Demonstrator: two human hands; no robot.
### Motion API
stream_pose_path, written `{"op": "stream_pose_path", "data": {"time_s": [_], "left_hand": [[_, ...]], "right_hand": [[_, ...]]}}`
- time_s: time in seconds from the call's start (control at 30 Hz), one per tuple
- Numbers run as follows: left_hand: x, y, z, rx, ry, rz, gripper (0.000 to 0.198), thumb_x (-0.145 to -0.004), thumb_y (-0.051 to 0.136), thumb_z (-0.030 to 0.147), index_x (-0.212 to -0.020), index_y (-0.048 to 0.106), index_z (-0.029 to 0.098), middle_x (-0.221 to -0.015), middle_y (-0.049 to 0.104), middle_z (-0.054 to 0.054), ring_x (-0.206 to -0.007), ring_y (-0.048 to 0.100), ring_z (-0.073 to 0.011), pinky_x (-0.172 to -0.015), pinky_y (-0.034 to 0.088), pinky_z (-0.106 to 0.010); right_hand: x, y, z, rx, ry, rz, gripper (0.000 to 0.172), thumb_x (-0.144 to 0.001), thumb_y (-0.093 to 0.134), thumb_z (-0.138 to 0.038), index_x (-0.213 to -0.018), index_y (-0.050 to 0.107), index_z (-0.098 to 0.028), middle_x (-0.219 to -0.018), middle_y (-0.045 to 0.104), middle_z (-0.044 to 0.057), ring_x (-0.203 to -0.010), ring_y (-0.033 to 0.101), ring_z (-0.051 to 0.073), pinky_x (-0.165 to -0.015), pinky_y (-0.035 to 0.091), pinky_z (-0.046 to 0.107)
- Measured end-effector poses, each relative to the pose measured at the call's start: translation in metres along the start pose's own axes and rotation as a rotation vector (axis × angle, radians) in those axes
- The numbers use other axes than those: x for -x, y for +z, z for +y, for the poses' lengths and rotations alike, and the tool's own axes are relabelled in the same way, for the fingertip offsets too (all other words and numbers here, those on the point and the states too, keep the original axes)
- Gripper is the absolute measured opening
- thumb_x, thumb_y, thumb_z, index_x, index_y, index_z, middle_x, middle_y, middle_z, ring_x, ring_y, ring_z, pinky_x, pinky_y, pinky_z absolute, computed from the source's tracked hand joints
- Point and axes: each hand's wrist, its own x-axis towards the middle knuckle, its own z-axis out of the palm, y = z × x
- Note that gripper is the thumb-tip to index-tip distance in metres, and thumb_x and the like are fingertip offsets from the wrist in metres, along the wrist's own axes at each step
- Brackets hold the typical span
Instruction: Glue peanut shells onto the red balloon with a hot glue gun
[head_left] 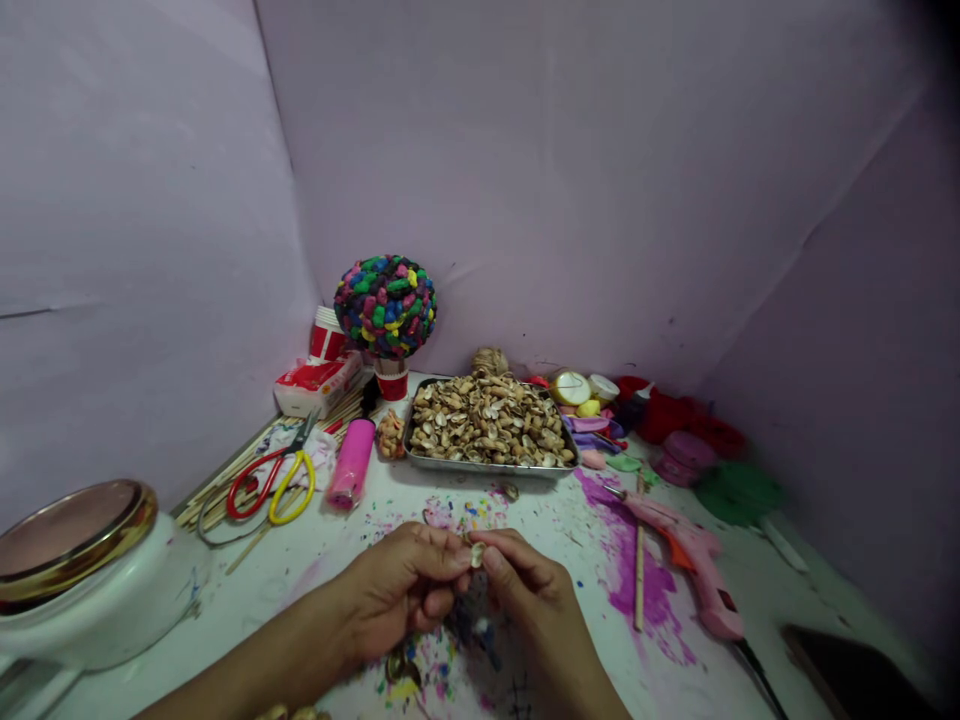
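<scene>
The left hand and the right hand come near each other above the worktop, and each has its thumb and forefinger closed on the edge of one small shell. This shell is between them, in front of the metal tray heaped with many loose shells. I think such a thin piece asks for a light pinch, only at the edges, because strong pressure could crack it. It would be better that one hand keeps steady while the other turns it, with the thumbs leaving its face free for looking. The pink glue gun lies well apart at the right; its tip deserves care, as it may be hot.
</scene>
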Motion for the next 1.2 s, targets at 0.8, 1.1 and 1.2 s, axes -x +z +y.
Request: {"op": "stream_pose_path", "data": {"time_s": [0.8,1.1,1.2], "left_hand": [[-0.001,-0.004,0.007,-0.003,0.028,0.040,0.026,-0.058,0.070,0.034,-0.056,0.053,0.014,-0.040,0.038,0.008,-0.033,0.026,-0.0017,-0.035,0.011,-0.018],[0.001,-0.002,0.002,-0.008,0.042,0.038,0.027,-0.059,0.069,0.035,-0.055,0.053,0.014,-0.041,0.037,0.008,-0.033,0.027,-0.0019,-0.035,0.012,-0.017],[0.001,-0.001,0.002,0.002,0.031,0.058,0.026,-0.058,0.070,0.034,-0.057,0.054,0.014,-0.045,0.042,0.007,-0.033,0.027,-0.0014,-0.035,0.011,-0.017]], "right_hand": [[0.018,-0.113,-0.058,0.963,0.109,0.301,0.036,-0.074,0.046,-0.044,-0.090,0.063,-0.017,-0.082,0.066,0.009,-0.068,0.060,0.022,-0.064,0.045,0.032],[0.010,-0.174,-0.035,1.268,0.431,0.435,0.033,-0.077,0.057,-0.032,-0.103,0.058,-0.012,-0.083,0.067,0.010,-0.077,0.062,0.026,-0.069,0.045,0.041],[0.007,-0.180,-0.027,1.190,0.470,0.436,0.024,-0.084,0.054,-0.030,-0.104,0.057,-0.016,-0.093,0.064,0.004,-0.078,0.062,0.017,-0.071,0.049,0.036]]}}
